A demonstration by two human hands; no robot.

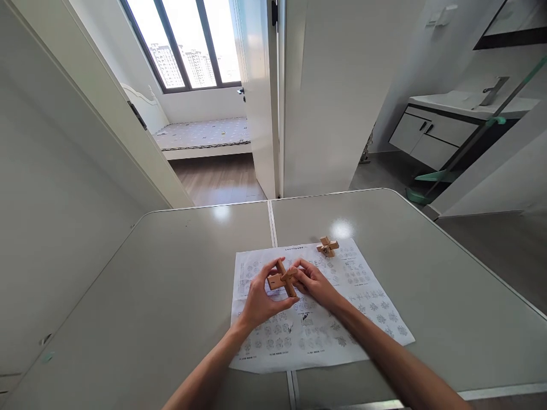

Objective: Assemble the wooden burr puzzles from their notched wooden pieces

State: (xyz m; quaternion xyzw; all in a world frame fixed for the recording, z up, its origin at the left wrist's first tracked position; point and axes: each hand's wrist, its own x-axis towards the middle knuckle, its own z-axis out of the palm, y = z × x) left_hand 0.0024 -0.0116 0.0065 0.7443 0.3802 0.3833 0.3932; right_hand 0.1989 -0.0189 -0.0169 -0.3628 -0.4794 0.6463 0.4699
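Note:
Between my two hands is a wooden interlocking puzzle (282,279) made of crossed light-brown bars. My left hand (261,296) grips it, fingers at its top end and thumb at its lower end. From the right, my right hand (314,282) pinches a bar of the same puzzle with its fingertips; part of that bar is hidden by the fingers. Below lies a printed instruction sheet (307,347) with rows of small diagrams. A second wooden puzzle (327,246), also of crossed bars, rests at the sheet's upper right edge.
The grey table (183,296) has a pale seam down its middle and rounded far corners. Past its far edge, an open door (256,97) shows a bed (205,134) under a window. At right stand a washbasin cabinet (436,134) and a green-handled pole.

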